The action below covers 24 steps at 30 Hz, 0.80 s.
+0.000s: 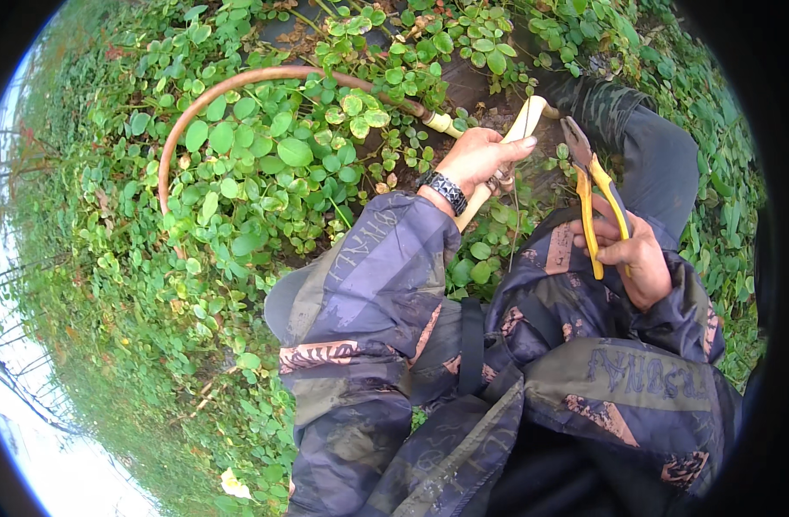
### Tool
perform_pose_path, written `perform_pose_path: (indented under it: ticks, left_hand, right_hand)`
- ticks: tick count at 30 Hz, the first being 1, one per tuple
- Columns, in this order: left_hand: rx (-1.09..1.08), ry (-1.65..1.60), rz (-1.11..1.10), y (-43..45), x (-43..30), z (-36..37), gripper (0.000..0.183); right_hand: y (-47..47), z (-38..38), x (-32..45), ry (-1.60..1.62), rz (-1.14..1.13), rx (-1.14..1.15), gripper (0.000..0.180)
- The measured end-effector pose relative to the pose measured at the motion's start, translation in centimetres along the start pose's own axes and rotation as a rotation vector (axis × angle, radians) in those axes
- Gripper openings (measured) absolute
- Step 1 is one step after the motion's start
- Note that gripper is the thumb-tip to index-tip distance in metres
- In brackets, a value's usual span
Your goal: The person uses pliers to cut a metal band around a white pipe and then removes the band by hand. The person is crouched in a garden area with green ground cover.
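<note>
My left hand [475, 158], with a dark studded band at its wrist, is closed on a pale hose [522, 123] near a fitting. A thin wire [516, 213] hangs down beside that hand. Combination pliers [588, 174] with yellow and grey handles are in my right hand [636, 258], their jaws pointing up and slightly parted, close to the pale hose's upper end but apart from the hand on it. From the left, a brown hose [239, 81] arches over the leaves to a pale end piece [443, 124] beside my left hand.
Dense low leafy plants [291, 152] surround the work spot, with bare soil under the hands. My bent knee in grey trousers [659, 161] is at the right. A pale flower [234, 483] stands at the lower left, and bare branches [19, 394] reach in at the left edge.
</note>
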<state>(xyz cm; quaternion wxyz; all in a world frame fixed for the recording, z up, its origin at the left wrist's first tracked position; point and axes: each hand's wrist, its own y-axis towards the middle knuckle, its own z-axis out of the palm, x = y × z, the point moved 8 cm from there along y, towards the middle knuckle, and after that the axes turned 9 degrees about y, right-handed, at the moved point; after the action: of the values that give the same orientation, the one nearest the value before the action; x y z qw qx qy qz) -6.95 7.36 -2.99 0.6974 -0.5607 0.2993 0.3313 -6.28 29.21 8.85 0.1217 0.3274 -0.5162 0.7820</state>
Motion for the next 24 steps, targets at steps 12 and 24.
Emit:
perform_pose_path:
  ticks: [12,24]
  left_hand:
    - [0.074,-0.031,0.010,1.0,0.4,1.4,0.044]
    - [-0.066,0.180,0.095,0.5,-0.7,0.8,0.058]
  right_hand:
    - [-0.5,0.5,2.3,-0.625,0.172,0.195,0.063]
    - [-1.0,2.6,3.9,-0.864,0.159,0.164,0.069]
